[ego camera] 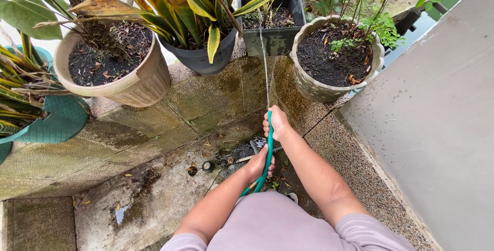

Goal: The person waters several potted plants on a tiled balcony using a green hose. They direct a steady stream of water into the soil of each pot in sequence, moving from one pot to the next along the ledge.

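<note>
From the head camera, looking down: a row of pots stands along the far edge of a damp, mossy paved floor. A beige ribbed pot of dark soil sits at the left, a dark grey pot with long yellow-green striped leaves next to it, then a square dark planter, and a scalloped stone-coloured pot with a thin leafy shrub at the right. A teal woven-pattern pot shows at the left edge. A plain grey wall runs down the right side. Dead leaves and a small round drain cap lie on the wet ground near the hands.

A green hose runs up between both hands. The right hand is curled tight round its end, fingers wrapped fully about it, and a thin jet of water shoots from there toward the square planter. The left hand sits lower, closed loosely about the hose, which passes under its fingers toward the person's lap.
</note>
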